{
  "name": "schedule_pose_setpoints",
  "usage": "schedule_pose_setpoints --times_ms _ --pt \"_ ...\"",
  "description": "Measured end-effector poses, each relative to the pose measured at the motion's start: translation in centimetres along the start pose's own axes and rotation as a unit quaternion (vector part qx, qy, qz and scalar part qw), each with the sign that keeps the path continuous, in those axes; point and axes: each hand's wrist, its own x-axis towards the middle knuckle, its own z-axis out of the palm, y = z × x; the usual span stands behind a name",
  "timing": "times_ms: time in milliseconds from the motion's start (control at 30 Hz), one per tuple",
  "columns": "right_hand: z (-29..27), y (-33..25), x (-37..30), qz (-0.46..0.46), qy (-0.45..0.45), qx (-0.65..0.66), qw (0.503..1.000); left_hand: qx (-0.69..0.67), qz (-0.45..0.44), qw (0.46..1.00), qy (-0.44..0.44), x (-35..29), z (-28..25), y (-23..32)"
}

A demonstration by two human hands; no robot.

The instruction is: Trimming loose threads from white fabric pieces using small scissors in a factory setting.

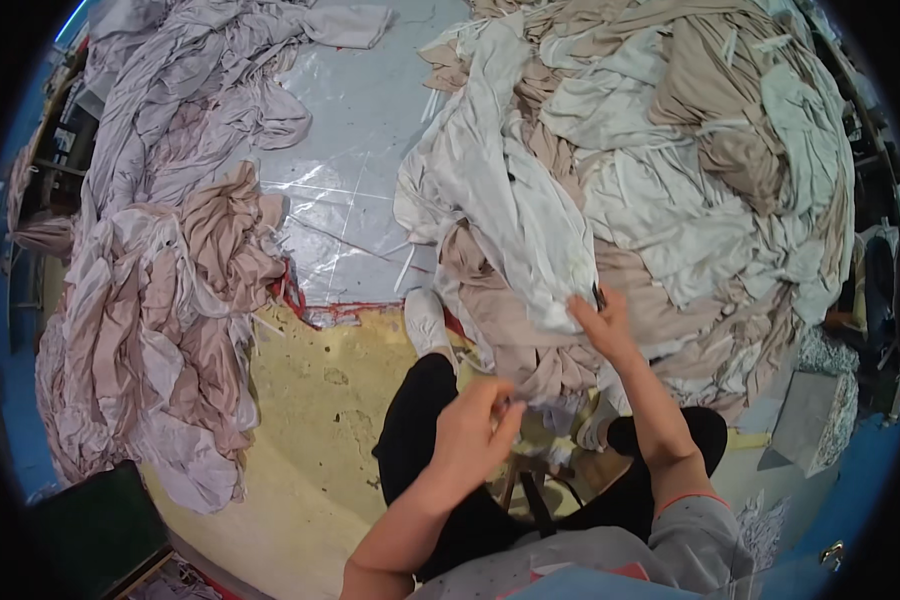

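Note:
My right hand (602,318) is closed on the lower end of a long white cloth (530,210), which stretches away over the heap on the right. A small dark tool (598,294) shows at the fingers of that hand; its kind cannot be made out. Raised above my left thigh, my left hand (478,425) has its fingers curled together. It looks slightly blurred, and whatever it might hold is hidden. Beige cloth (530,365) of the heap lies just beyond it, between my knees.
A big heap of white and beige cloth (660,190) fills the right side. On the left lie a greyish-lilac pile (180,110) and a pinkish-beige pile (160,340). Grey sheeting (335,210) and yellow floor (320,420) separate them. A grey block-like thing (808,420) stands at right.

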Motion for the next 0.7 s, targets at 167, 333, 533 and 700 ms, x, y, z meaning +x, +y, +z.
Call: schedule_pose_setpoints --times_ms 167,333,533,700 --pt "-3.2 -7.0 -10.9 0.036 -0.069 0.075 0.994 -0.018 -0.04 0.999 0.026 1.1 2.6 -1.3" --pt "-5.0 -8.6 -20.2 -0.031 -0.147 -0.001 0.989 -0.13 -0.214 0.966 0.066 5.6 5.8 -4.8" --pt "-6.0 -10.2 -27.2 -0.141 -0.185 -0.038 0.972 0.012 -0.468 0.883 0.031 6.4 7.3 -5.4" --pt "-9.5 -10.7 -30.6 -0.203 -0.193 -0.118 0.953 0.187 -0.541 0.818 0.059 3.5 10.1 -13.0"
